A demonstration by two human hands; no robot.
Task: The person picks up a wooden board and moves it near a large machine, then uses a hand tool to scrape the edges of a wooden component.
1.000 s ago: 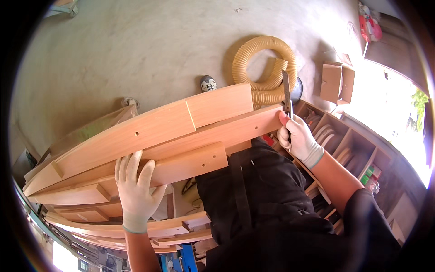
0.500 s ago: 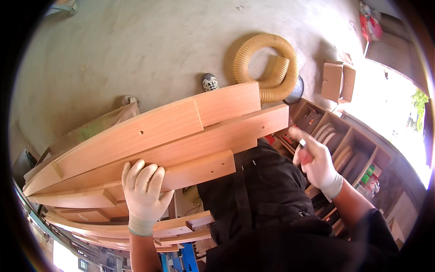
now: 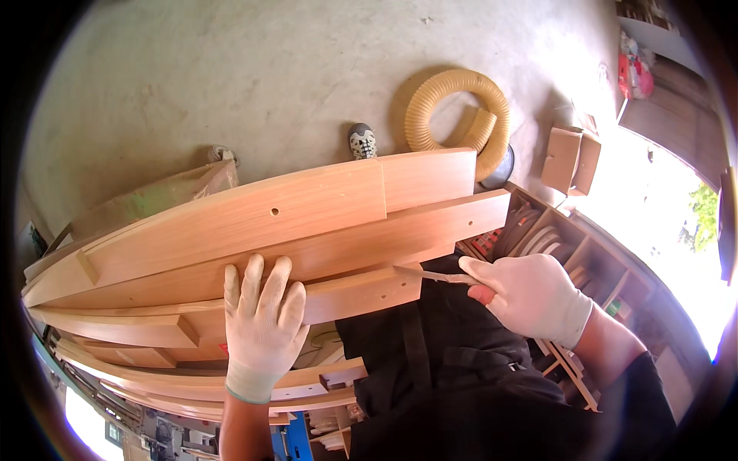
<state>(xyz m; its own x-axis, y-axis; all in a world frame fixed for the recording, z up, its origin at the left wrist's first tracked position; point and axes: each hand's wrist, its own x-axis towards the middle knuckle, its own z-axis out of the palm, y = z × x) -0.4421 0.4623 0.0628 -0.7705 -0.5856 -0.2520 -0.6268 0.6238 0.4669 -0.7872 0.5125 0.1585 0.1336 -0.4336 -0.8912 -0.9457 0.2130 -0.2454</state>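
Observation:
Several long, curved, light wooden boards (image 3: 338, 250) lie stacked side by side in front of me, some with drilled holes. My left hand (image 3: 265, 330), in a white glove, rests with outstretched fingers across the middle boards. My right hand (image 3: 530, 296), also gloved, is closed around a knife (image 3: 438, 275) with a thin, narrow blade. Its blade points left, and the tip meets the upper edge of the nearer holed board (image 3: 365, 293) close to its right end. A reddish patch shows under the fingers; whether it is the handle or a fingertip, I cannot tell.
A coiled yellow hose (image 3: 419, 115) lies on the floor beyond the boards, near a shoe (image 3: 361, 142). At the right stand a compartmented wooden shelf (image 3: 588, 238) with curved pieces and an open cardboard box (image 3: 570, 160). More curved boards (image 3: 192, 384) lie below my left hand.
My right hand has turned and brought the blade leftward onto the board's end. The boards and my left hand appear farther right in the view.

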